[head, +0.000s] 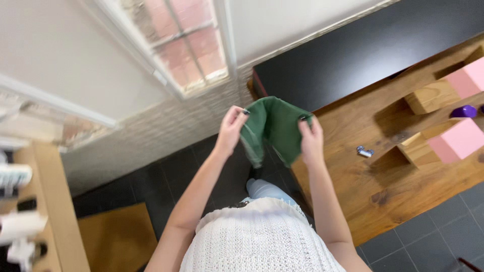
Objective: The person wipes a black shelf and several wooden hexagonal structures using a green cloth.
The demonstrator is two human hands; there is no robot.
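Note:
A dark green cloth (272,126) hangs in the air between my two hands, above the dark tiled floor. My left hand (230,128) pinches its upper left corner. My right hand (310,138) pinches its upper right corner. The cloth sags in the middle and folds down toward my legs. It is beside the near corner of a low wooden table (353,176), not touching it as far as I can tell.
On the wooden table lie a small metal object (364,151), pink boxes (461,138) in wooden compartments and a purple thing (463,112). A black surface (363,50) is behind it. A window (186,45) is ahead and a wooden shelf (55,211) stands at the left.

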